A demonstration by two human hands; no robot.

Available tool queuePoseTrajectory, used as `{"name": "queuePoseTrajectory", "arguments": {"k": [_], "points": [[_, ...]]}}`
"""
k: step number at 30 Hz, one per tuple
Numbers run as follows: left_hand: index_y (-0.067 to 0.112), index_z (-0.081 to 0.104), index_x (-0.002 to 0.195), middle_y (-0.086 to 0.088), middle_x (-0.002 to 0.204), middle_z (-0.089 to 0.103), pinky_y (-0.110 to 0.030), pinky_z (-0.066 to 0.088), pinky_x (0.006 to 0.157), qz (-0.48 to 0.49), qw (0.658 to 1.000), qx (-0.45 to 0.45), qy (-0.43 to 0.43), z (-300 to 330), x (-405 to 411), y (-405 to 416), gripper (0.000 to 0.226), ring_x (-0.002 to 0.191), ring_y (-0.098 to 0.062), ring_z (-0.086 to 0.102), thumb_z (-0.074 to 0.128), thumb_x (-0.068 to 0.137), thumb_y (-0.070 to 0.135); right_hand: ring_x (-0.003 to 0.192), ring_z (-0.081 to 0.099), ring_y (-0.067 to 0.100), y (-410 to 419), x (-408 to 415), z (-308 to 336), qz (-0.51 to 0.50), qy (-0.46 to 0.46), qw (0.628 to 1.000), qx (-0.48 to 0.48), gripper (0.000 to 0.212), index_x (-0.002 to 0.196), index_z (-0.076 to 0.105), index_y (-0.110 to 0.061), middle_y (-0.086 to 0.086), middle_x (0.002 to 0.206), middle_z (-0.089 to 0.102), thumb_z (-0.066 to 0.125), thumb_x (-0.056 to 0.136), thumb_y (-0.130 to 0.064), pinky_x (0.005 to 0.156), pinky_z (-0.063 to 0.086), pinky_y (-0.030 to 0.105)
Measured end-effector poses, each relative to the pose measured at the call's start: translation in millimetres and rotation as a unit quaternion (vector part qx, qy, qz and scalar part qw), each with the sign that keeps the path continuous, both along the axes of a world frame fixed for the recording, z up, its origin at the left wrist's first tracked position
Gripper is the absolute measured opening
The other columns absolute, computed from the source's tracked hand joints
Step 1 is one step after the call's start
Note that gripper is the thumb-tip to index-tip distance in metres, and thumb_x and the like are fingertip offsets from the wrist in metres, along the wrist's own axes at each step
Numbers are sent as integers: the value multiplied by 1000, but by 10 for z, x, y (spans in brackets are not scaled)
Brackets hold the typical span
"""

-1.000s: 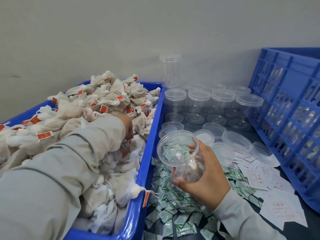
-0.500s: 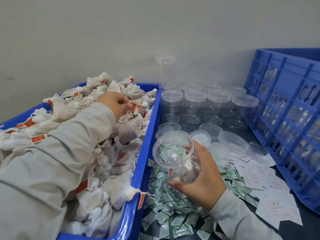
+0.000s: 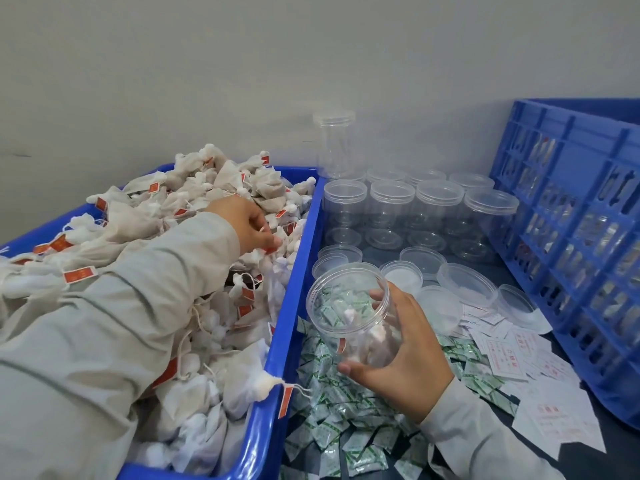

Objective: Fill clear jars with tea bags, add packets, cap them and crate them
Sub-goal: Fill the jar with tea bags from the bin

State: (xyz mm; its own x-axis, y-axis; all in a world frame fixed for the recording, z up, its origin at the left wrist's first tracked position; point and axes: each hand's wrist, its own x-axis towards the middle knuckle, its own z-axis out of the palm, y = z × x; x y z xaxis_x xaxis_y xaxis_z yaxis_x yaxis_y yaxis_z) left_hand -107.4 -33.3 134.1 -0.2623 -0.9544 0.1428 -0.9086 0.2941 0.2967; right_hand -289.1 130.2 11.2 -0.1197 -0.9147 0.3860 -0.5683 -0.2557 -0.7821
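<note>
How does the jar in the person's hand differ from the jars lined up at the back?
The held jar is uncapped, while the back-row jars wear clear lids. It is tilted with its mouth toward the camera, gripped by the right hand; they stand upright on the table. Both are clear plastic.

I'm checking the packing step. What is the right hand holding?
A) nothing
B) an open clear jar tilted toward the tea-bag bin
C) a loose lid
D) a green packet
B: the right hand wraps its fingers round an uncapped clear jar, its mouth tipped toward the blue bin of tea bags, above the green packets.
</note>
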Motion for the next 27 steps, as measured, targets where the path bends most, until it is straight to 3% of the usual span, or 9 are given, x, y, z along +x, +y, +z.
{"name": "queuePoseTrajectory", "arguments": {"k": [2, 5, 10, 14, 18, 20, 22, 25, 27], "points": [[22, 56, 65, 6, 69, 54, -23, 34, 54, 4, 1000, -8, -28, -10, 19, -27, 24, 63, -11, 48, 73, 77, 34, 117, 38, -11, -2, 1, -2, 0, 1, 1000, 2, 106, 139, 35, -22, -16, 124, 43, 87, 49, -42, 94, 26, -2], [20, 62, 93, -1, 95, 57, -23, 37, 72, 7, 995, -38, -91, -36, 48, -33, 11, 88, -20, 53, 66, 84, 22, 117, 40, -11, -8, 0, -5, 3, -6, 1000, 2, 104, 137, 37, -21, -16, 124, 44, 88, 49, -39, 95, 27, -1], [26, 62, 115, -2, 130, 51, -27, 41, 90, -15, 986, -37, -161, 22, 40, 2, 38, 114, -22, 51, 52, 86, 3, 118, 40, -10, -8, 13, 9, 3, -16, 1000, -8, 102, 131, 30, -42, -17, 125, 44, 85, 46, -47, 95, 27, -1], [32, 65, 94, 5, 125, 53, -27, 42, 93, -126, 988, -17, -88, 22, 13, 105, 38, 114, -16, 50, 54, 77, 0, 117, 38, -12, -14, 10, 8, -2, -11, 1000, -9, 104, 134, 30, -37, -14, 125, 45, 85, 46, -47, 94, 25, -1], [30, 64, 113, 6, 123, 55, -31, 43, 96, -194, 925, 66, -319, -97, -31, 133, 38, 113, -15, 52, 65, 77, 20, 118, 37, -13, -17, 2, 1, 2, -12, 1000, -9, 103, 133, 29, -38, -15, 125, 44, 85, 47, -48, 94, 25, -2], [29, 66, 112, 9, 105, 61, -25, 45, 87, -159, 915, 98, -358, -101, -38, 94, 32, 98, -14, 57, 64, 81, 25, 118, 37, -13, -18, 6, -1, 1, -12, 1000, -9, 104, 135, 31, -35, -15, 126, 44, 83, 47, -51, 94, 25, -2], [27, 69, 105, 12, 85, 57, -22, 43, 76, -118, 939, 89, -310, -58, -30, 69, 23, 83, -12, 54, 65, 82, 29, 119, 36, -12, -17, 9, 1, 1, -10, 1000, -3, 107, 138, 31, -29, -14, 127, 44, 82, 46, -52, 95, 25, -1], [26, 65, 92, 7, 87, 54, -24, 39, 72, -86, 974, 24, -209, 0, -30, 64, 10, 82, -13, 50, 62, 84, 31, 119, 36, -12, -10, 13, 7, 2, -14, 1000, -6, 106, 136, 27, -36, -14, 127, 43, 83, 47, -49, 97, 25, 0], [23, 59, 82, 3, 83, 56, -25, 39, 68, -72, 995, -25, -62, 35, -30, 85, 4, 77, -16, 51, 59, 86, 25, 118, 37, -12, -5, 20, 11, -1, -20, 1000, -5, 104, 133, 26, -39, -14, 127, 44, 84, 46, -47, 96, 26, -1]]}}
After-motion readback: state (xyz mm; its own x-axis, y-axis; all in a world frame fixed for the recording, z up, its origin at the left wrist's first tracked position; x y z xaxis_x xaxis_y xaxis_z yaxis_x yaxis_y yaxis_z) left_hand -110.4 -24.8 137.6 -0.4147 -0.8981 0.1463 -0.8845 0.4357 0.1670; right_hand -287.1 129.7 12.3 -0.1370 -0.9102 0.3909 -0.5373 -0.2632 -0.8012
